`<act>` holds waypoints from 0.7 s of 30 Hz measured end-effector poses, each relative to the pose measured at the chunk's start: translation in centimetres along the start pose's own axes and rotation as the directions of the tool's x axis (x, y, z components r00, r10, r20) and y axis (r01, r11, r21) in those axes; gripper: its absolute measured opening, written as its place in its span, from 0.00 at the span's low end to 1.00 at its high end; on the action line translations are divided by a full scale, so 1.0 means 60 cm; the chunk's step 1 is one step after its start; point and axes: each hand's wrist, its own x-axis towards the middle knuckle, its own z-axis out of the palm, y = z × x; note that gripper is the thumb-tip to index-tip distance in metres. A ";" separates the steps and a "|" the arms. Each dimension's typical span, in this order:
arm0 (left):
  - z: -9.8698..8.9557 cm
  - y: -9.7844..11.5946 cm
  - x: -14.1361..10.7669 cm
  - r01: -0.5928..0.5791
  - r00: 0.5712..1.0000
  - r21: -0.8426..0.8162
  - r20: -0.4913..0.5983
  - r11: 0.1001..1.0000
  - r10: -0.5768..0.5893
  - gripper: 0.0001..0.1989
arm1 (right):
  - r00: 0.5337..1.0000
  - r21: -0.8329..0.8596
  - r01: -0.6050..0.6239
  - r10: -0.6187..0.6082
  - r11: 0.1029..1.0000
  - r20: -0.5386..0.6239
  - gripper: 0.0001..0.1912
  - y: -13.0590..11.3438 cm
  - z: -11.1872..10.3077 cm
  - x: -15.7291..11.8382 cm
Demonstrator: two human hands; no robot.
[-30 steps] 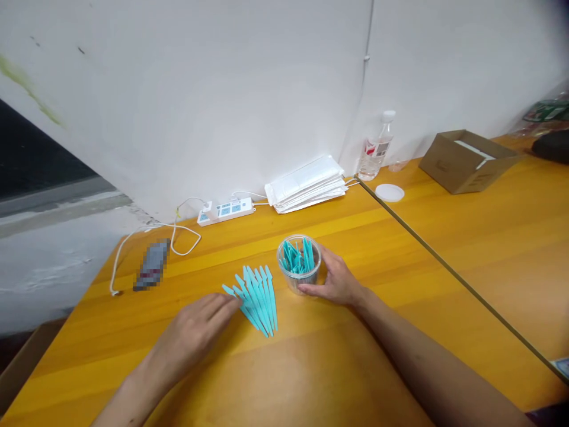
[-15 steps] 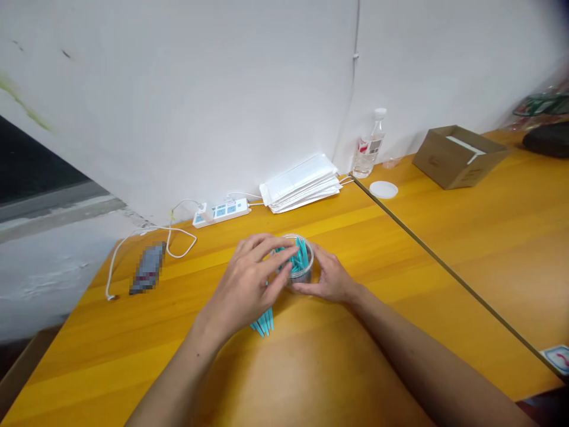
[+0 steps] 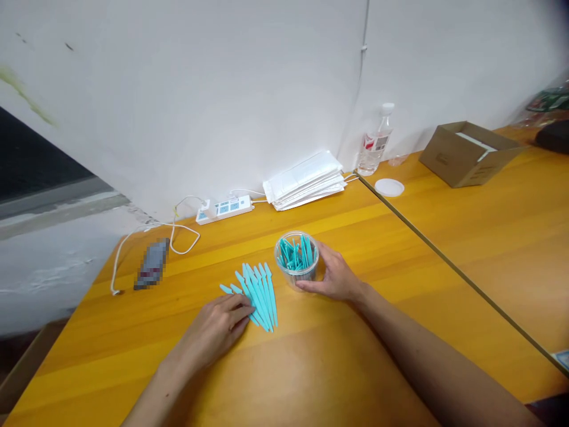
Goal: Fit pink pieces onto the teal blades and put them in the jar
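Observation:
A clear round jar stands upright on the wooden table, with several turquoise plastic sticks in a jumble inside it. My right hand is closed round the jar's right side, thumb in front. To the left of the jar, several flat turquoise plastic sticks, each narrowing toward one end, lie fanned side by side. My left hand rests on the left part of this fan, its fingertips pinched on a turquoise stick there. The hand partly covers the leftmost sticks.
Along the wall lie a power strip with a white cable and a stack of white envelopes. A water bottle, a white lid and a cardboard box stand farther right. A blurred-out object lies at left.
My left hand has moved from the jar's mouth down and left to the fanned sticks, uncovering them and the jar's contents. My right hand keeps its hold on the jar.

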 end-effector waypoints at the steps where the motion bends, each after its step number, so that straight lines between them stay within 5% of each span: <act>1: 0.003 0.001 0.000 -0.012 1.000 0.031 0.001 0.999 0.012 0.13 | 1.000 -0.002 -0.003 0.003 1.000 0.004 0.42 0.000 0.000 0.000; 10: -0.012 0.007 0.012 -0.278 0.961 0.149 0.050 0.949 0.273 0.11 | 1.000 -0.013 -0.006 0.006 1.000 0.008 0.44 0.001 0.001 -0.001; 12: -0.028 0.013 0.007 -0.285 0.956 0.116 -0.038 0.952 0.291 0.12 | 1.000 -0.009 -0.007 0.007 1.000 0.001 0.44 0.001 0.001 -0.002; 14: -0.052 0.030 0.010 -0.187 0.946 0.027 -0.265 0.982 0.188 0.11 | 1.000 -0.005 -0.004 0.004 1.000 -0.005 0.44 0.002 0.001 -0.002; 15: -0.066 0.044 0.017 -0.109 0.906 -0.058 -0.417 0.992 0.075 0.12 | 1.000 -0.004 -0.003 0.003 1.000 -0.004 0.44 0.003 0.002 -0.002; 16: -0.080 0.060 0.028 -0.043 0.823 -0.156 -0.566 0.987 -0.054 0.14 | 1.000 -0.003 -0.001 0.001 1.000 -0.001 0.44 0.004 0.002 -0.002; 19: -0.111 0.105 0.083 -0.058 0.474 -0.412 -0.813 0.909 -0.338 0.31 | 1.000 0.000 0.002 -0.002 1.000 0.010 0.45 0.006 0.003 -0.003; 21: -0.118 0.121 0.125 -0.091 0.462 -0.427 -0.819 0.900 -0.342 0.35 | 1.000 -0.005 0.005 -0.005 1.000 0.010 0.45 0.006 0.003 -0.003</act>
